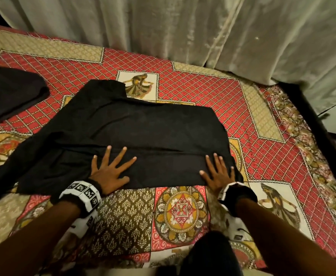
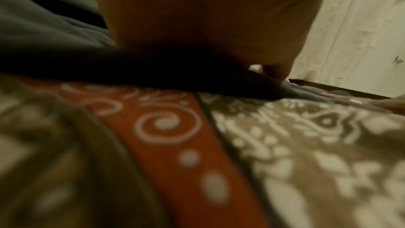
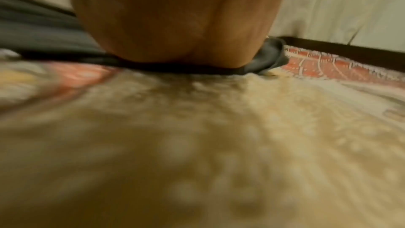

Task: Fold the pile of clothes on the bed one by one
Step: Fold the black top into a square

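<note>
Both hands were flat on the near edge of the black garment (image 1: 143, 132) — left hand (image 1: 109, 172) with fingers spread wide, right hand (image 1: 218, 174) with fingers straight and closer together, pressing the near right corner. It lay mid-bed on the patterned bedspread (image 1: 183, 212), part-folded I'd say: the right side looked squared off, but the left side still trailed out loose toward the bed's left edge. Further left sat another dark garment (image 1: 10, 92) — couldn't tell if it was folded. Pale curtains (image 1: 183, 26) hung at the far side. Nothing blocking the way.
</note>
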